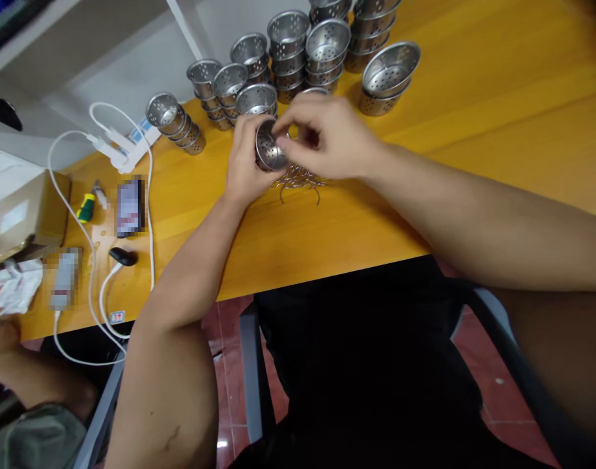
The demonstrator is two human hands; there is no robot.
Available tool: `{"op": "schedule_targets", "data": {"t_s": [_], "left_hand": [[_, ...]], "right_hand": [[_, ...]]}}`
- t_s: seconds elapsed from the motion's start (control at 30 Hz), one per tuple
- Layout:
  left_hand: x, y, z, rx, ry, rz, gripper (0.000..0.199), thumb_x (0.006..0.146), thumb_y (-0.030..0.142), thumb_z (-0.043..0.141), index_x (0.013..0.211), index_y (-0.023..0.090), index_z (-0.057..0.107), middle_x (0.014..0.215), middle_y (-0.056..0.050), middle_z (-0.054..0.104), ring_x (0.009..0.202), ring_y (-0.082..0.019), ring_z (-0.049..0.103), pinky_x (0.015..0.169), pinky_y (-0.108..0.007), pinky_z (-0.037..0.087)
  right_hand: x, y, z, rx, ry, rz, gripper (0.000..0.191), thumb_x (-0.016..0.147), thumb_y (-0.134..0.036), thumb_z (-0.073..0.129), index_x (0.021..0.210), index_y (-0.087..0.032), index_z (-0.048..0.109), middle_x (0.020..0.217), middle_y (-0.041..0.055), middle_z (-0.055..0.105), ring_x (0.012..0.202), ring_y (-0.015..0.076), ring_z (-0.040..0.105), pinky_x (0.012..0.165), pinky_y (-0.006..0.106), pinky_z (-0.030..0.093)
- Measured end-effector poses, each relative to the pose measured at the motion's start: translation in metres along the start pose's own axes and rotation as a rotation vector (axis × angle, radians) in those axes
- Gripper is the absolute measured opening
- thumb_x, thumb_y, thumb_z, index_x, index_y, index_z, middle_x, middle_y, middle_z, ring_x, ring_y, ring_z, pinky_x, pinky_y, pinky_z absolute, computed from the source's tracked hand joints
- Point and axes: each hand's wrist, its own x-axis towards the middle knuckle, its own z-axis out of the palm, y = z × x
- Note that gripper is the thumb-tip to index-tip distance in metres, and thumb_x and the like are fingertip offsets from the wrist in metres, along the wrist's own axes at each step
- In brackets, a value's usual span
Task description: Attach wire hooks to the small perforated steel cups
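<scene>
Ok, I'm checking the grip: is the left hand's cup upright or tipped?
Tipped: the left hand holds the cup with its mouth facing the head camera.

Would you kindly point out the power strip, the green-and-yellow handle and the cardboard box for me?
Power strip [142,144]: head view, on its white body.
Green-and-yellow handle [86,209]: head view, on its green middle.
Cardboard box [55,212]: head view, on its side.
</scene>
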Motion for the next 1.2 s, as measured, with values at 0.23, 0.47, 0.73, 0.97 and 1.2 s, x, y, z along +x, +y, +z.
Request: {"op": "schedule_targets", "data": {"t_s": [0.23,0.47,0.73,0.97,1.2], "left_hand": [[-0.001,0.01,-0.002,0.003,-0.005,-0.097,0.046,0.104,0.07,0.055,0.138,0.039,0.054,0.134,-0.011,0.057,0.129,-0.032,0.064,0.09,-0.046,0.064],[-0.003,0.0,0.001,-0.037,-0.043,-0.117,0.06,0.094,0.072,0.072,0.14,0.04,0.051,0.142,-0.011,0.056,0.134,-0.034,0.06,0.099,-0.049,0.063],[-0.003,-0.004,0.006,-0.018,-0.08,-0.037,0.062,0.096,0.075,0.067,0.143,0.039,0.048,0.14,-0.009,0.061,0.132,-0.034,0.062,0.098,-0.054,0.063],[-0.001,0.002,0.001,0.038,-0.09,-0.023,0.056,0.099,0.067,0.069,0.143,0.038,0.047,0.139,-0.01,0.061,0.131,-0.031,0.063,0.098,-0.048,0.064],[-0.003,-0.006,0.005,-0.026,-0.023,-0.047,0.066,0.095,0.079,0.065,0.143,0.039,0.045,0.138,-0.011,0.059,0.135,-0.035,0.062,0.116,-0.058,0.056]], "right_hand": [[-0.003,0.0,0.031,0.264,-0.138,0.135,0.017,0.098,-0.034,0.081,0.099,-0.024,0.068,0.089,0.003,0.065,0.075,0.0211,0.058,0.063,0.031,0.043],[-0.001,0.003,0.025,0.527,-0.12,0.174,0.043,0.105,-0.06,0.075,0.087,-0.023,0.062,0.066,-0.0017,0.053,0.057,0.0149,0.044,0.053,0.028,0.033],[0.002,0.006,0.021,0.504,-0.083,0.258,0.073,0.101,-0.086,0.065,0.066,-0.023,0.054,0.059,0.0021,0.054,0.056,0.0155,0.043,0.057,0.032,0.037],[0.002,0.012,0.029,0.624,-0.074,0.308,0.072,0.099,-0.078,0.072,0.061,-0.023,0.047,0.056,0.001,0.046,0.053,0.0167,0.043,0.051,0.033,0.034],[0.005,0.012,0.029,0.79,-0.036,0.304,0.072,0.089,-0.08,0.08,0.062,-0.023,0.044,0.059,-0.0004,0.04,0.054,0.0143,0.037,0.052,0.032,0.034]]}}
